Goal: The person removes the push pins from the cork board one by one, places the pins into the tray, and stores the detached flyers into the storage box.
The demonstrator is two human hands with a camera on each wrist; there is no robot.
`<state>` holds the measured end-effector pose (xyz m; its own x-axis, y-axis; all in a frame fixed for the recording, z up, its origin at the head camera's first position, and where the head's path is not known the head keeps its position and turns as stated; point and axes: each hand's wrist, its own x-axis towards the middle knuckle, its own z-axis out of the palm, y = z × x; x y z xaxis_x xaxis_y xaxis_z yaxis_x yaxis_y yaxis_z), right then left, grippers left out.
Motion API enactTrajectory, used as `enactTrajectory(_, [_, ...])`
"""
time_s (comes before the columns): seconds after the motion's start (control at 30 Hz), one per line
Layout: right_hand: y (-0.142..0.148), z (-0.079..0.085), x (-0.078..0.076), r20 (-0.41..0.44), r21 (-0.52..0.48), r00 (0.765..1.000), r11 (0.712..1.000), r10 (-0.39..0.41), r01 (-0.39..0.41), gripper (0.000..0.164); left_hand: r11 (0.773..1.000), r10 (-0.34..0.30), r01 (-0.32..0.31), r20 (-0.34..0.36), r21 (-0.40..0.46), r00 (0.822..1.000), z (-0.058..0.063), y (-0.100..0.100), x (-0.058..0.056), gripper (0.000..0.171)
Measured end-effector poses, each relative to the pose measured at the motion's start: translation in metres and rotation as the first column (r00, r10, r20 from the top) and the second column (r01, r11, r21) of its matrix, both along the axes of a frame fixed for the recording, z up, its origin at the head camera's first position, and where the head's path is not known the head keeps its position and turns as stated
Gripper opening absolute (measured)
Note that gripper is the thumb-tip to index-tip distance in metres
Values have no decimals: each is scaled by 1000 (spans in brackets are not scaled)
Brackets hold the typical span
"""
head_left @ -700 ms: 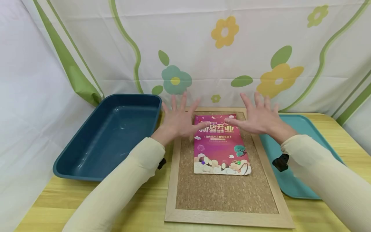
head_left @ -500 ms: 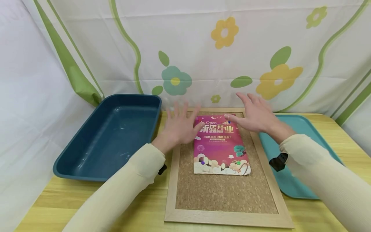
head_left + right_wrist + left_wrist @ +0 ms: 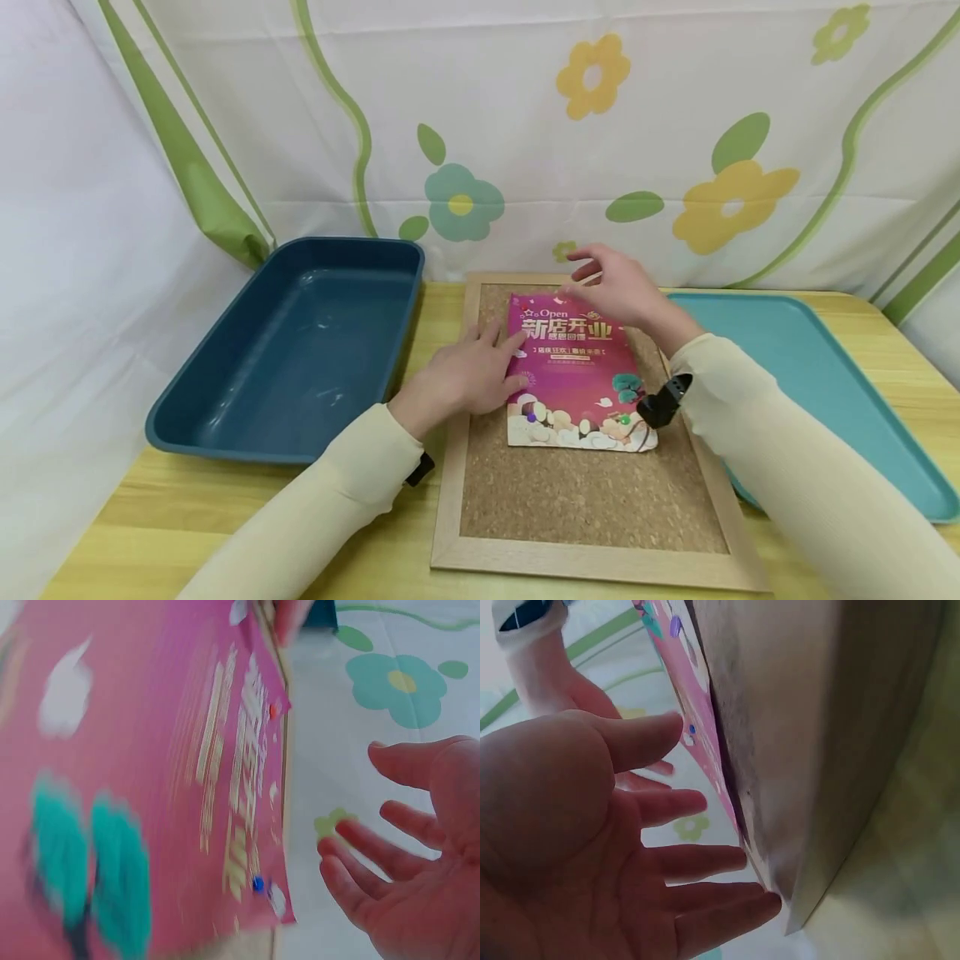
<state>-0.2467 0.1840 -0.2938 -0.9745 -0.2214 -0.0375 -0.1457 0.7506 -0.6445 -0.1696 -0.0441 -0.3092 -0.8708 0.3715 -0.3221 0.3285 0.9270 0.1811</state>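
A pink-purple poster (image 3: 573, 387) with gold lettering lies on a wood-framed cork board (image 3: 585, 504). Purple (image 3: 676, 626), green (image 3: 625, 420), red (image 3: 272, 711) and blue (image 3: 258, 883) push pins sit near its corners. My left hand (image 3: 474, 371) is at the poster's left edge, fingers extended, its thumb and fingertips over or on the paper. In the left wrist view that hand's fingers are straight and grip nothing. Above the poster's top right part hovers my right hand (image 3: 617, 287), fingers loosely bent and holding nothing; the right wrist view shows it apart from the paper.
A deep dark blue basin (image 3: 300, 367) stands left of the board. On the right lies a teal tray (image 3: 825, 400), partly behind the right forearm. A white cloth with flower prints (image 3: 465, 204) hangs behind the wooden table (image 3: 127, 533).
My left hand has come down and nearer to the poster's left edge. The right hand has moved left over the poster's top, its spread fingers now bent. Poster and board stay put.
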Motion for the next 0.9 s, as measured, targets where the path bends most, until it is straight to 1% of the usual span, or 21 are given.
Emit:
enactTrajectory(0.17, [-20, -9, -11, 120, -123, 993, 992, -18, 32, 57, 1000, -20, 20, 14, -2, 1000, -3, -3, 7, 72])
enactTrajectory(0.37, [-34, -27, -24, 187, -186, 982, 980, -39, 74, 55, 999, -40, 40, 27, -17, 999, -4, -4, 10, 69])
enactTrajectory(0.5, [-34, -37, -28, 195, -212, 980, 974, -43, 85, 50, 998, -64, 64, 31, -10, 997, -4, -3, 11, 70])
enactTrajectory(0.63, [-34, -43, -29, 203, -244, 978, 965, -48, 98, 46, 996, -84, 84, 31, 1, 996, -3, -3, 13, 71])
enactTrajectory(0.77, [-38, -45, -28, 223, -254, 971, 957, -81, 139, 42, 996, -87, 87, 40, 9, 995, -1, -5, 14, 71])
enactTrajectory(0.9, [-44, -45, -27, 221, -242, 970, 958, -101, 155, 38, 997, -82, 82, 53, 3, 995, 0, -9, 15, 72])
